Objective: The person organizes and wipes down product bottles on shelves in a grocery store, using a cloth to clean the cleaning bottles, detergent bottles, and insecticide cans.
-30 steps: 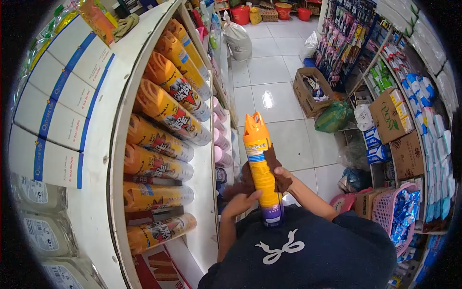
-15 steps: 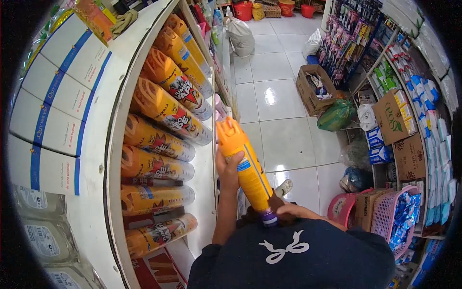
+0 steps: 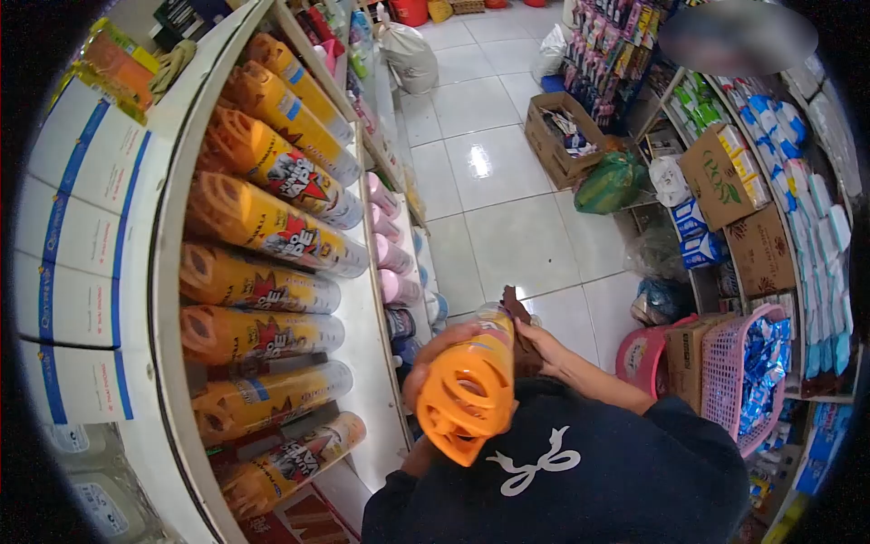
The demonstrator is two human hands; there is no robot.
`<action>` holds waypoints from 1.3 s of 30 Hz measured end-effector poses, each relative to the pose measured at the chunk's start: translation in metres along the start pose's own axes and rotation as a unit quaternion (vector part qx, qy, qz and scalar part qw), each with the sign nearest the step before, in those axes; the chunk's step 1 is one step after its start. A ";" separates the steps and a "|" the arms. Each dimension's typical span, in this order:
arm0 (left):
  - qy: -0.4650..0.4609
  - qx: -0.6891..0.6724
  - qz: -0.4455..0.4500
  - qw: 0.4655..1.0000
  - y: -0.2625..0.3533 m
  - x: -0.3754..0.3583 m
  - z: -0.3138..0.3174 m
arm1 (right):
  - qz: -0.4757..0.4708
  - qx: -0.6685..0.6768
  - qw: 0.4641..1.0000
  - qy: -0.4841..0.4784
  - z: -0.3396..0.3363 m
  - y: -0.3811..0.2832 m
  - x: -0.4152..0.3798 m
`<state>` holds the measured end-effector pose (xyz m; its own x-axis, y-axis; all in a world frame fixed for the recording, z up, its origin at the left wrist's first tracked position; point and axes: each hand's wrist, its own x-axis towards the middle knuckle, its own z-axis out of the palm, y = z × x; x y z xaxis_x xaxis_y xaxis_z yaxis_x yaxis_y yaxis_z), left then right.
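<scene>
Spray can (image 3: 489, 349) just right of the shelf (image 3: 373, 390), tilted, orange cap (image 3: 467, 403) toward my view. My left hand (image 3: 435, 352) wraps its side; my right hand (image 3: 541, 347) pinches brown cloth (image 3: 526, 355) by the far end. Judgement: firm left grip, cloth flat, light even pressure.
</scene>
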<state>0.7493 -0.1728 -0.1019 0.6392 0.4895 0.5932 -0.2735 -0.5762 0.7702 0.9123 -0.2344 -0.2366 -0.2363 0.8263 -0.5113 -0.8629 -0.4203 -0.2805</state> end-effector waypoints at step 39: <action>0.633 0.056 0.084 0.768 0.015 0.107 -0.045 | 0.066 -0.428 0.901 0.032 -0.025 -0.176 0.093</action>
<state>0.7812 -0.0992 -0.0159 -0.6280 0.6055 0.4888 -0.1675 -0.7186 0.6750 1.0532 -0.0929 -0.2549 -0.2613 0.7362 -0.6242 -0.1613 -0.6709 -0.7238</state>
